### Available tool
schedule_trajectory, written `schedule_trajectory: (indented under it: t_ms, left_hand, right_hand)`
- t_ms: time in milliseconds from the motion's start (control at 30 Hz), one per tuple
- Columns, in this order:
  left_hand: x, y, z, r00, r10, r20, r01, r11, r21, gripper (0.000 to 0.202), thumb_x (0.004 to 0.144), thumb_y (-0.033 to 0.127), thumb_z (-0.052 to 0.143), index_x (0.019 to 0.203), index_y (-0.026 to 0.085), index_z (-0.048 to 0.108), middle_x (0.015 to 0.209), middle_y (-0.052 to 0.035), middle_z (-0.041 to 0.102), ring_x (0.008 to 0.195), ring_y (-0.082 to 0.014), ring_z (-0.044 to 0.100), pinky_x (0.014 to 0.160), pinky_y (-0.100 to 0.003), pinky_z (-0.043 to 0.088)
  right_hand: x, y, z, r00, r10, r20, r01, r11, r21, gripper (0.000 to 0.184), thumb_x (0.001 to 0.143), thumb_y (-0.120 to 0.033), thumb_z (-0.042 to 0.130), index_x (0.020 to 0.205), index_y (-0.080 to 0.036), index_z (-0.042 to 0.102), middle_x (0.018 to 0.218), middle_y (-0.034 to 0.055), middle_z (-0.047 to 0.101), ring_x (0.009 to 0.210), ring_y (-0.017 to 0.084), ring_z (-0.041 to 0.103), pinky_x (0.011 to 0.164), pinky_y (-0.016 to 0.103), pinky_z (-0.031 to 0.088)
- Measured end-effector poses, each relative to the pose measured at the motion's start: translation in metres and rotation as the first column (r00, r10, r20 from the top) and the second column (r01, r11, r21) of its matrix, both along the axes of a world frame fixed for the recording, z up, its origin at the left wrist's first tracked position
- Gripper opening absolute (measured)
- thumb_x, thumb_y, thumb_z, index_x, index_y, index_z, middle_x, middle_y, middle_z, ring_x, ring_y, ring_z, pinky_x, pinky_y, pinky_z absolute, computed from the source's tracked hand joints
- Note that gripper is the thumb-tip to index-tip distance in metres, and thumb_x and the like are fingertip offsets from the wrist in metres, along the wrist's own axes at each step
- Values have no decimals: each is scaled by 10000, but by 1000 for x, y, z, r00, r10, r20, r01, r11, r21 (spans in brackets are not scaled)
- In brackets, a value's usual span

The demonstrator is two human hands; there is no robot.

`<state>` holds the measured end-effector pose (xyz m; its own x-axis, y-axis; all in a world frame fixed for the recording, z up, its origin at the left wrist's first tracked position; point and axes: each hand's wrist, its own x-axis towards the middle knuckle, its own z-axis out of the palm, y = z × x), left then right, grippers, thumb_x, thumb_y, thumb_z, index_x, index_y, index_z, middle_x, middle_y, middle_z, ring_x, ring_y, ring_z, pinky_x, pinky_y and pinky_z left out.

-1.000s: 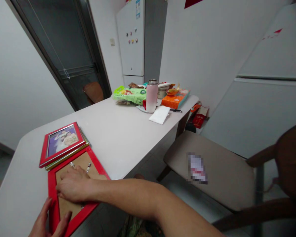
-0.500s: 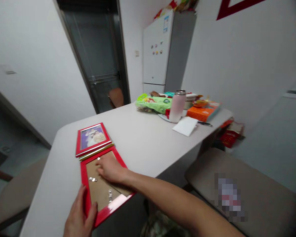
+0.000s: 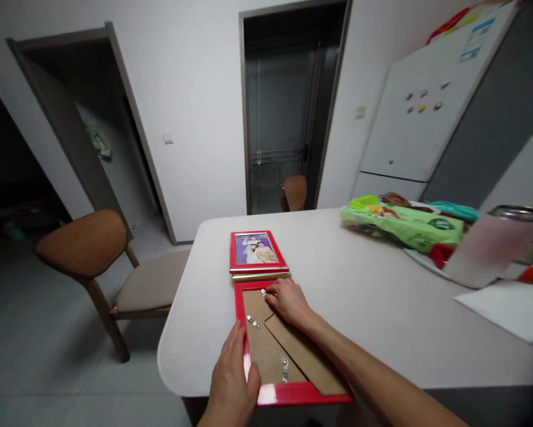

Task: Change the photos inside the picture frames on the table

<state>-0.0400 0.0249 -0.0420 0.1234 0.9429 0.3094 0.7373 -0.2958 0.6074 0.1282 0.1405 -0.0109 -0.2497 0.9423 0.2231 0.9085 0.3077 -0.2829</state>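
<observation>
A red picture frame [image 3: 293, 392] lies face down at the near edge of the white table [image 3: 368, 296], its brown backing board and small metal clips showing. My left hand [image 3: 233, 379] rests on the frame's near left edge, fingers laid over it. My right hand [image 3: 288, 300] lies on the backing near the far edge, fingertips pinched at a metal clip. Just beyond sits a second red frame [image 3: 257, 252], face up, with a photo in it, stacked on a gold-edged one.
A green snack bag [image 3: 404, 222], a pink flask [image 3: 492, 246] and a white paper [image 3: 510, 305] lie at the table's right. A wooden chair [image 3: 110, 261] stands left of the table. A refrigerator [image 3: 421, 112] and a dark doorway are behind.
The view has swung left, so the frames now sit in the middle. My right hand has slid up the backing to a clip at the far edge; my left hand stays on the frame.
</observation>
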Motion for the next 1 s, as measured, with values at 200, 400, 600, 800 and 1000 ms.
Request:
schedule_trajectory:
  t_ms: [200, 400, 600, 800, 1000]
  left_hand:
    - [0, -1, 3, 1000, -7, -17, 7, 1000, -14, 547, 665, 151, 395, 1197, 28, 364, 1256, -143, 388, 1163, -204, 340, 981, -317, 282]
    - [1, -2, 11, 1000, 15, 15, -15, 999, -44, 549, 672, 150, 391, 1204, 18, 352, 1251, -148, 391, 1157, -207, 344, 979, -321, 279]
    - [6, 0, 11, 996, 35, 77, -33, 999, -23, 536, 678, 153, 407, 1205, 65, 368, 1240, -131, 408, 1147, -209, 355, 977, -330, 272]
    - [10, 1, 14, 985, 44, 164, -34, 997, -66, 536, 683, 242, 486, 1189, 92, 389, 1232, -137, 416, 1139, -228, 360, 971, -357, 255]
    - [10, 11, 36, 764, 35, 644, 84, 985, -153, 392, 708, 313, 502, 1058, 140, 468, 1071, -104, 550, 1002, -206, 493, 878, -336, 354]
  right_hand:
    - [-22, 3, -5, 1000, -11, -4, 11, 1000, -6, 247, 763, -250, 418, 836, -200, 649, 874, 71, 594, 831, 168, 498, 710, 252, 334]
    - [-4, -21, 11, 999, 20, -43, -21, 1000, -4, 311, 762, -321, 410, 963, -176, 598, 926, 78, 591, 857, 168, 502, 729, 248, 345]
    - [17, -70, 13, 996, 78, -39, -82, 990, -112, 353, 648, -381, 517, 937, -192, 591, 863, 72, 578, 761, 173, 520, 658, 250, 361]
    - [13, -68, 27, 993, 21, -114, -33, 994, -107, 355, 587, -244, 528, 929, -162, 581, 884, 78, 587, 781, 171, 524, 656, 231, 363]
    - [4, -73, 55, 995, 72, -62, -72, 997, 3, 233, 598, -248, 531, 804, -168, 605, 832, 71, 564, 749, 167, 500, 639, 231, 366]
